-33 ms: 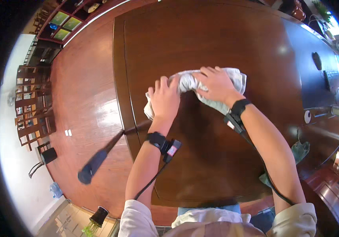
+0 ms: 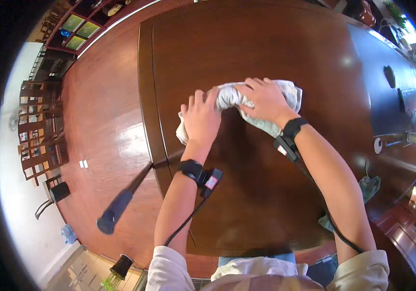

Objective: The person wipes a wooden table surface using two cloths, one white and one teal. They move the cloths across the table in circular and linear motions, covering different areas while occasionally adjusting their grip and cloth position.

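A whitish, bunched towel point(image 2: 229, 97) lies across the dark brown wooden table point(image 2: 256, 203), roughly mid-table. My left hand point(image 2: 200, 116) presses on its left end, fingers curled over the fabric. My right hand point(image 2: 265, 101) grips the right part, thumb toward the middle, where the towel is gathered into folds. Loose cloth sticks out beyond both hands. Each wrist wears a black strap with a small box and a cable. The palms and the towel's underside are hidden.
A dark rod with a thick end point(image 2: 116, 211) juts beside the table's left edge. At right are a blue desk mat point(image 2: 363, 63), a keyboard point(image 2: 407, 99) and a greenish cloth point(image 2: 369, 186). A wooden rack point(image 2: 40, 128) stands at far left, a potted plant point(image 2: 120, 264) at lower left.
Both hands and the towel have shifted very slightly away from me. The dark rod's thick end sits a little lower in the picture. The grip looks the same.
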### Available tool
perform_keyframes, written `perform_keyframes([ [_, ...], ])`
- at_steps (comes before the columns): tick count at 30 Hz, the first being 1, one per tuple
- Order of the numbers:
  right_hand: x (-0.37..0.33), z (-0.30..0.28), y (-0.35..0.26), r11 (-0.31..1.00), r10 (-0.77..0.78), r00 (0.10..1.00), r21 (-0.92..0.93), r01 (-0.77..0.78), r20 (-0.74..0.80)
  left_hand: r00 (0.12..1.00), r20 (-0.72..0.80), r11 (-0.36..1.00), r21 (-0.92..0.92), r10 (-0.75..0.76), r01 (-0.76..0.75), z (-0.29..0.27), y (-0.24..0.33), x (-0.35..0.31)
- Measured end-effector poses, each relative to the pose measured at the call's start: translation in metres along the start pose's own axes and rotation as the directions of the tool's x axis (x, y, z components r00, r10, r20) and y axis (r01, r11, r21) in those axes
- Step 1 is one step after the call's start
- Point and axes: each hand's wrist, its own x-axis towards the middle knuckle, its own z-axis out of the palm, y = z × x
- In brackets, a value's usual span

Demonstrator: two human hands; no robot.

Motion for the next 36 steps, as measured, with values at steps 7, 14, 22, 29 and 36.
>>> perform_keyframes([
  [7, 0.036, 0.003, -0.003, 0.980, 0.200, 0.974, 0.018, -0.200, -0.103, 0.993, -0.005, 0.985, -0.128, -0.116, 0.115, 0.001, -0.005, 0.043],
  [14, -0.031, 0.003, -0.058, 0.890, 0.399, 0.916, 0.225, -0.396, 0.034, 0.998, 0.024, 0.984, -0.171, -0.050, 0.054, -0.007, 0.010, -0.041],
  [22, -0.232, 0.008, -0.158, 0.873, 0.352, 0.885, 0.233, -0.428, 0.305, 0.978, 0.198, 0.960, -0.280, 0.071, -0.013, -0.042, 0.055, -0.254],
  [29, -0.342, 0.015, -0.209, 0.923, 0.161, 0.890, 0.255, -0.289, 0.427, 0.983, 0.176, 0.932, -0.362, 0.052, 0.016, -0.068, 0.075, -0.395],
  [36, -0.397, 0.025, -0.213, 0.897, 0.006, 0.886, 0.390, -0.210, 0.464, 0.936, 0.350, 0.931, -0.329, -0.032, 0.155, -0.072, 0.103, -0.468],
])
